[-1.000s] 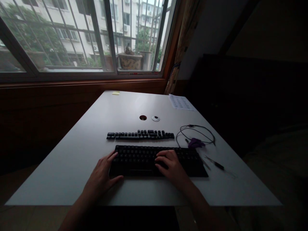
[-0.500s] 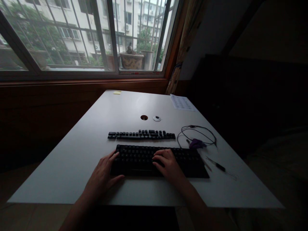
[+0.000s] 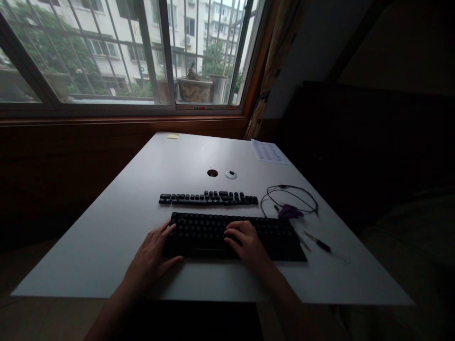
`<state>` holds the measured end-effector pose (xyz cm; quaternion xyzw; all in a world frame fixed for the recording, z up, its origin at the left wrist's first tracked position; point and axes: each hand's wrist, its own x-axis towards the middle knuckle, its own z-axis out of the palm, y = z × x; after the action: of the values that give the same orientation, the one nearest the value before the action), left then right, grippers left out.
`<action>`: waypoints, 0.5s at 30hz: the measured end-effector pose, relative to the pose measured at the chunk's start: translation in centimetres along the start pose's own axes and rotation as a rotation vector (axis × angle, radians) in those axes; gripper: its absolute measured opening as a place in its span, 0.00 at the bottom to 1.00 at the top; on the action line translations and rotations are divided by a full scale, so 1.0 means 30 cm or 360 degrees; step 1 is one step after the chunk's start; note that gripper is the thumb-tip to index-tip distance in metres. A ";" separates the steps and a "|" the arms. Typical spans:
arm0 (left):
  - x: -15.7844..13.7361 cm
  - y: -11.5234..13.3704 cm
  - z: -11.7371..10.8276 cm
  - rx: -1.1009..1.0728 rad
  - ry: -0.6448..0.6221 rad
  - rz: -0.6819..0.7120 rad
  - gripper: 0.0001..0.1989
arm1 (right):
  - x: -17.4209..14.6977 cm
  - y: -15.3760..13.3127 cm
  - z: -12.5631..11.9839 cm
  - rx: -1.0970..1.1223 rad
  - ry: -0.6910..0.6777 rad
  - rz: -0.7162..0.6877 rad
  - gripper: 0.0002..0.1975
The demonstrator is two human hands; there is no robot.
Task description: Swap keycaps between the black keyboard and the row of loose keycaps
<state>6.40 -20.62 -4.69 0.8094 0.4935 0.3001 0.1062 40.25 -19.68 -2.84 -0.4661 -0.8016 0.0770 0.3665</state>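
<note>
A black keyboard (image 3: pixel 209 241) lies in front of me on the white table, its lower part darker and without visible keycaps. My left hand (image 3: pixel 154 246) grips its left end, fingers along the side and thumb by the front edge. Over the middle of the keys, my right hand (image 3: pixel 245 239) is closed, thumb and fingertips drawn together; whatever they hold is hidden. Behind the keyboard, loose black keycaps (image 3: pixel 209 201) lie in rows.
Right of the keyboard are a coiled black cable (image 3: pixel 309 194), a purple cloth-like piece (image 3: pixel 290 211) and a thin tool with a black handle (image 3: pixel 323 245). A round hole (image 3: pixel 212 173), a white disc (image 3: pixel 231 174), printed paper (image 3: pixel 268 151) and yellow notes (image 3: pixel 173 136) are farther back.
The view has shifted very slightly. Both hands and the keyboard keep the same places relative to each other.
</note>
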 end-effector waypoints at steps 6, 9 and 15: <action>-0.003 -0.005 0.003 0.0006 -0.0009 0.0018 0.42 | -0.005 0.008 0.009 0.0008 0.0007 0.0003 0.05; -0.005 -0.011 0.006 0.0000 -0.0035 -0.0005 0.42 | -0.011 0.012 0.013 -0.0009 0.0010 -0.0007 0.05; -0.005 -0.012 0.007 0.0005 -0.0070 -0.0036 0.41 | -0.018 0.005 0.018 -0.0113 0.0050 -0.0038 0.05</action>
<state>6.20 -20.55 -5.07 0.8103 0.5006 0.2802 0.1193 40.17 -19.91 -3.58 -0.4704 -0.8033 0.0368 0.3633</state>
